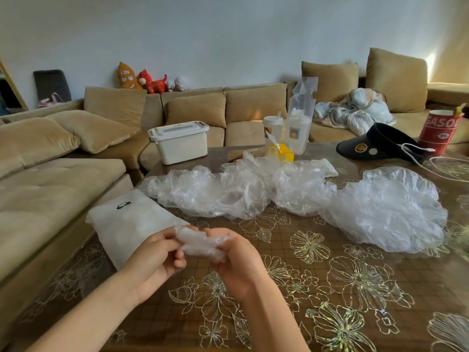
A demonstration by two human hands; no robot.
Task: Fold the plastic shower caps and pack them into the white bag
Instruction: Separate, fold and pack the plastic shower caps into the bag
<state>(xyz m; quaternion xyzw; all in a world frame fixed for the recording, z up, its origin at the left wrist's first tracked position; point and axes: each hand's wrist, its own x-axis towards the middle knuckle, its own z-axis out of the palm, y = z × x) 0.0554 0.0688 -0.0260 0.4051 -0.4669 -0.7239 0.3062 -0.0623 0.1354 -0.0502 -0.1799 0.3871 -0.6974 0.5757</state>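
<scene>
Our left hand (154,257) and right hand (238,265) meet just in front of the bag (127,219), low over the table (279,275). Fingers (180,261) of both hands are curled round a cap (200,243), pinching it into a small crumpled wad held clear of the table. We judge the fold nearly done and this cap about ready for packing. Next we must keep the wad compressed in one hand, find the bag's mouth, which we cannot see from here, and slide it in. Beyond the bag and to its right, several loose caps (215,194) lie spread, unfolded.
</scene>
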